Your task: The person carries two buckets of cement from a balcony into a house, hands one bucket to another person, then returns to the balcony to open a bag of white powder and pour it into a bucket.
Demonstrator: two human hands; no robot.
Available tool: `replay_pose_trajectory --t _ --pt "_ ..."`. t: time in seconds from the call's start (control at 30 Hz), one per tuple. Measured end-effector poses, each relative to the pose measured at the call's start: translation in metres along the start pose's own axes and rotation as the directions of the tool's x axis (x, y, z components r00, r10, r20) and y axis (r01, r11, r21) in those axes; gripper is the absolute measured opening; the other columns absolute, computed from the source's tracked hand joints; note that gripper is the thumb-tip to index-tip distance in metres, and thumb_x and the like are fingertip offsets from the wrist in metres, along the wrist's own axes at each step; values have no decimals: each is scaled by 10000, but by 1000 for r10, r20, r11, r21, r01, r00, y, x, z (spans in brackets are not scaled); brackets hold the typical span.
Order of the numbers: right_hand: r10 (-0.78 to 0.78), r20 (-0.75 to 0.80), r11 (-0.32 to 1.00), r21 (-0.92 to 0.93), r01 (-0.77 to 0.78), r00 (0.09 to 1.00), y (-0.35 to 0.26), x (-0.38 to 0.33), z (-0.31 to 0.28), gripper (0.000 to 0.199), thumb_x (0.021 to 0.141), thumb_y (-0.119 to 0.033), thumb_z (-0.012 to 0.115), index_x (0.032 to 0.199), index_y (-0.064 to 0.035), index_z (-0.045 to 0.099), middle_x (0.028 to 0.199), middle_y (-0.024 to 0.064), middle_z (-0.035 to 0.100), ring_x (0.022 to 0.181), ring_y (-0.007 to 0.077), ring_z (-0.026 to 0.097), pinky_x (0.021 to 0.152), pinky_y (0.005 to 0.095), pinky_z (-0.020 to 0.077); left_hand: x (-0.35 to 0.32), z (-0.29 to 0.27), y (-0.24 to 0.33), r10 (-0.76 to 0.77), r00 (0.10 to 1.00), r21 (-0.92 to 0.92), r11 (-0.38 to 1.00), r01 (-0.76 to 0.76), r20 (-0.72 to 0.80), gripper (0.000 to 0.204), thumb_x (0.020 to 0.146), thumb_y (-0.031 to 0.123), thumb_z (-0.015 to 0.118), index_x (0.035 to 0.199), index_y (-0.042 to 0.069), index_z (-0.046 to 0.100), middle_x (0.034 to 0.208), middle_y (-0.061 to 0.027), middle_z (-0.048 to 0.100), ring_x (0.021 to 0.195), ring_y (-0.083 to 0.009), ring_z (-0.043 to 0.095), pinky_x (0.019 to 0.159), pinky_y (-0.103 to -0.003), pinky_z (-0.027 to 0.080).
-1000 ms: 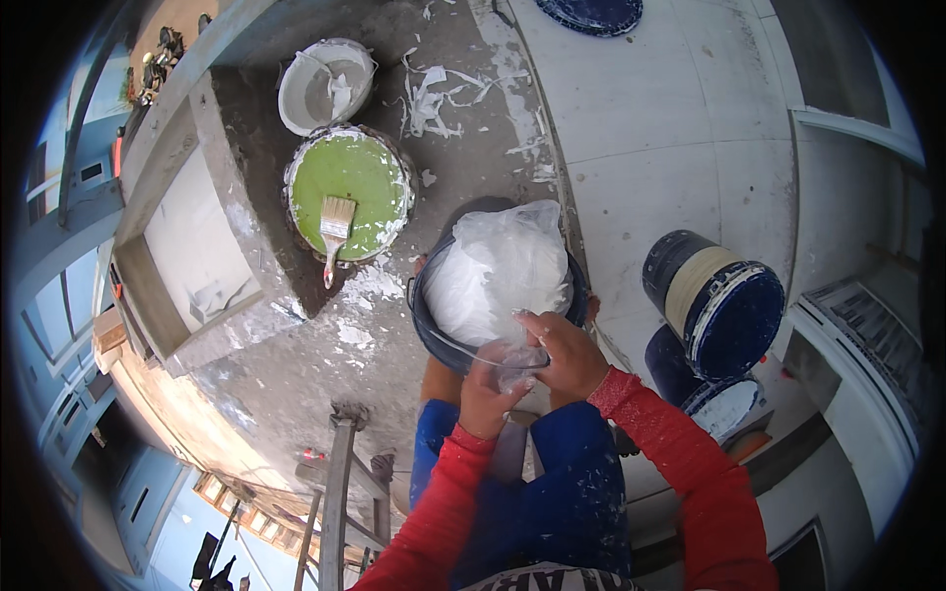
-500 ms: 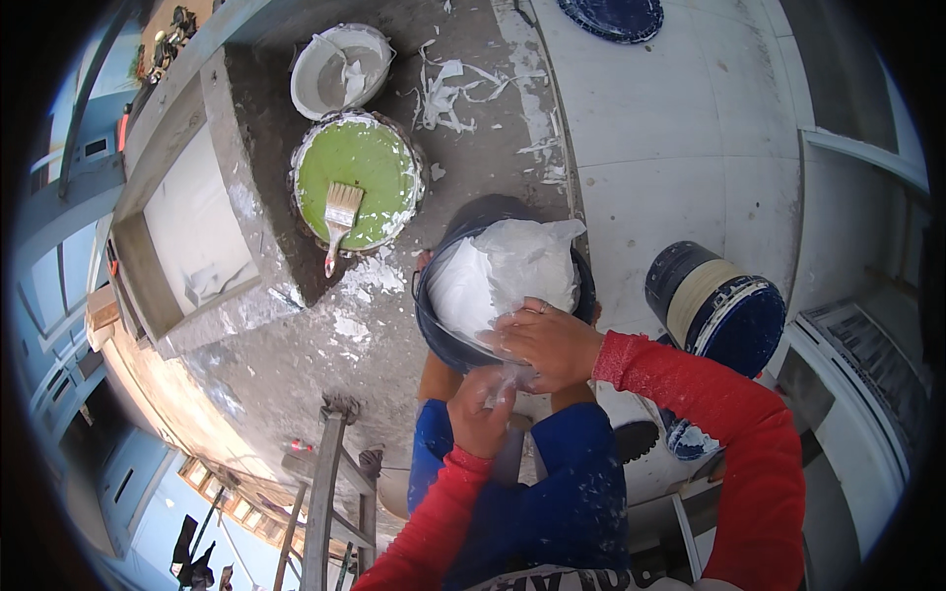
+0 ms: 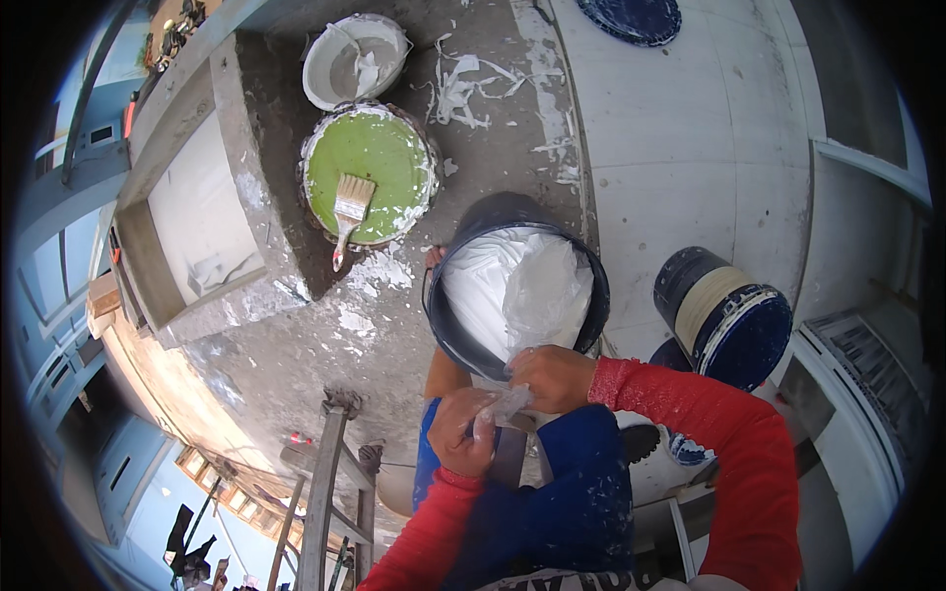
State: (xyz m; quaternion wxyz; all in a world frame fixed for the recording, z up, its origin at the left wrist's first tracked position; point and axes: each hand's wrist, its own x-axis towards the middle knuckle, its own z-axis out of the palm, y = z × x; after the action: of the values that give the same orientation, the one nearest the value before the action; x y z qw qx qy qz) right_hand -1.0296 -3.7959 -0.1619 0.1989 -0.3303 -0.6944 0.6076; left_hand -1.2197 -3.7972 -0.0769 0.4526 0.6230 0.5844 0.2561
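Note:
A dark bucket stands in front of my knees, tilted slightly toward me. Inside it lies a clear plastic bag filled with white paste-like material. Both hands are at the bucket's near rim. My left hand is closed on a gathered, twisted end of the bag, just outside the rim. Beside it my right hand grips the bag's neck where it comes over the edge. Some of the fingertips are hidden by the crumpled plastic.
A round green lid with a paintbrush on it lies ahead left, next to a white bucket. A dark blue tub stands at right. White scraps litter the floor. A ladder stands at lower left.
My right hand has come off the top of the bag and drawn down to its neck at the rim. The bag's gathered end now shows between both hands.

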Motion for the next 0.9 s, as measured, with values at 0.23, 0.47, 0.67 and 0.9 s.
replay_pose_trajectory --t 0.23,0.47,0.67,0.9 --pt "182 71 983 7 -183 981 -8 0 7 372 753 -384 650 721 -14 648 715 195 594 736 368 589 711 429 468 6 -25 -141 -777 626 -492 521 698 65 325 938 225 462 1149 -11 538 1068 -106 611 929 -196 596 790 -317 471" --pt "147 -78 989 -5 -148 986 -9 -5 13 224 662 -261 703 701 -46 659 631 138 597 630 337 587 638 411 478 22 2 -137 -577 812 -206 788 581 83 412 884 274 547 1165 -26 517 1135 -171 571 1006 -261 581 850 -350 461" --pt "109 -39 994 5 -109 993 -12 -12 -6 277 719 -331 671 715 -55 659 605 135 596 632 343 598 616 426 478 13 21 -168 -511 859 370 803 466 27 348 805 272 618 878 -67 595 749 -244 630 721 -382 636 638 -420 481" --pt "237 -248 968 140 -207 939 -14 -63 -27 320 762 -379 656 737 -60 665 638 160 605 644 355 598 645 438 472 36 44 -119 -460 888 420 807 415 8 276 800 214 607 756 -56 582 620 -210 592 596 -343 618 560 -408 457"
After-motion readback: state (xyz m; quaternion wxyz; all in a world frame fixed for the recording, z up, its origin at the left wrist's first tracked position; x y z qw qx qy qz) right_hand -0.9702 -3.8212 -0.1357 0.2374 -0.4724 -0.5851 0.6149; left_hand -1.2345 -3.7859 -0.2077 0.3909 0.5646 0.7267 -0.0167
